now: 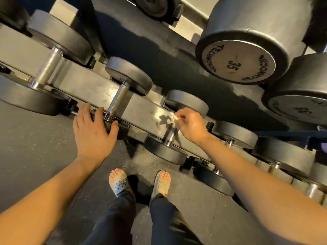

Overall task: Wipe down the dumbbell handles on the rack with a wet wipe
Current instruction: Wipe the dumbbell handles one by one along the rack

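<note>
Your right hand (190, 124) pinches the wipe (172, 119) against a handle (169, 137); your left hand (93, 128) rests on the neighbouring dumbbell (117, 101).

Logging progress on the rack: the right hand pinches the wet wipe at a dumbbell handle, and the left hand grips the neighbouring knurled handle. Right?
Not quite. The head view shows the left hand resting open on that dumbbell's near head, beside the knurled handle, not gripping it. The right hand does pinch the wet wipe at a dumbbell handle.
</note>
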`<state>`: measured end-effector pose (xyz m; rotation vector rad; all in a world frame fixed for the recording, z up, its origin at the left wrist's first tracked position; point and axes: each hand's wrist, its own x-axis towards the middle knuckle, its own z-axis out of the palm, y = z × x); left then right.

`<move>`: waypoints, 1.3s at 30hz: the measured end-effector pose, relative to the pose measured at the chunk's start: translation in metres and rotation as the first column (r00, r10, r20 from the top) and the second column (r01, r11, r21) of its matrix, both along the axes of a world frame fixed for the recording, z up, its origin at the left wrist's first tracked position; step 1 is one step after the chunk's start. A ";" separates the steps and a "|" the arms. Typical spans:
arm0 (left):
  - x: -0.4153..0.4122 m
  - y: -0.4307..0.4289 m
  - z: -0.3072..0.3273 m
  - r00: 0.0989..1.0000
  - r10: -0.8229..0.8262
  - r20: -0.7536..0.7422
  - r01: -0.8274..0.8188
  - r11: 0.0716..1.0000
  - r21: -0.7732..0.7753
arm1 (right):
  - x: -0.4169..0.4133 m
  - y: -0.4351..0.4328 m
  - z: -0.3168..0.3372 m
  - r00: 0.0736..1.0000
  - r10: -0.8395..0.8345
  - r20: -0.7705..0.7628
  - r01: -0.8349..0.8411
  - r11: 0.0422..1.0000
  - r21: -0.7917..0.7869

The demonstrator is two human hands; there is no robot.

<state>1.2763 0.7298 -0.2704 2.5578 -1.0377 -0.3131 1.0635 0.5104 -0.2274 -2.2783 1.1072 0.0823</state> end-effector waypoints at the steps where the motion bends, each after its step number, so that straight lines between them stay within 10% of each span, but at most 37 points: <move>1: 0.000 0.000 0.000 1.000 -0.001 0.003 0.001 1.000 -0.002 | 0.009 0.003 0.001 0.989 -0.143 0.032 0.137 0.980 0.146; 7: 0.004 -0.006 0.002 0.954 0.231 -0.193 -0.261 0.955 -0.144 | 0.061 0.030 -0.008 0.968 -0.170 0.185 0.107 0.946 0.307; 11: 0.026 -0.024 -0.005 0.625 0.549 -0.554 -0.709 0.696 -0.111 | 0.103 0.056 -0.024 0.923 -0.178 0.341 0.081 0.956 0.281; 16: 0.033 -0.042 -0.013 0.315 0.721 -0.617 -0.908 0.417 0.024 | 0.137 0.077 -0.037 0.957 0.018 0.290 -0.120 0.933 0.338; 21: 0.024 -0.046 -0.012 0.372 0.744 -0.555 -0.904 0.425 -0.036 | 0.141 0.075 -0.057 0.764 0.589 0.265 -0.617 0.787 0.029; 25: 0.023 -0.045 -0.012 0.409 0.742 -0.531 -0.888 0.458 -0.043 | 0.170 0.042 -0.066 0.476 0.878 0.057 -0.835 0.471 -0.284; 29: 0.023 -0.044 -0.011 0.429 0.728 -0.535 -0.878 0.476 -0.055 | 0.235 0.035 -0.046 0.321 0.920 -0.224 -0.938 0.342 0.061; 34: 0.024 -0.044 -0.013 0.441 0.734 -0.516 -0.873 0.483 -0.060 | 0.290 0.060 -0.051 0.304 0.838 -0.454 -0.490 0.546 0.680; 36: 0.023 -0.046 -0.013 0.443 0.739 -0.507 -0.874 0.482 -0.062 | 0.288 0.062 -0.053 0.294 0.828 -0.478 -0.431 0.561 0.707; 39: 0.022 -0.046 -0.013 0.450 0.742 -0.497 -0.872 0.486 -0.065 | 0.267 0.058 -0.044 0.302 0.845 -0.440 -0.765 0.491 0.416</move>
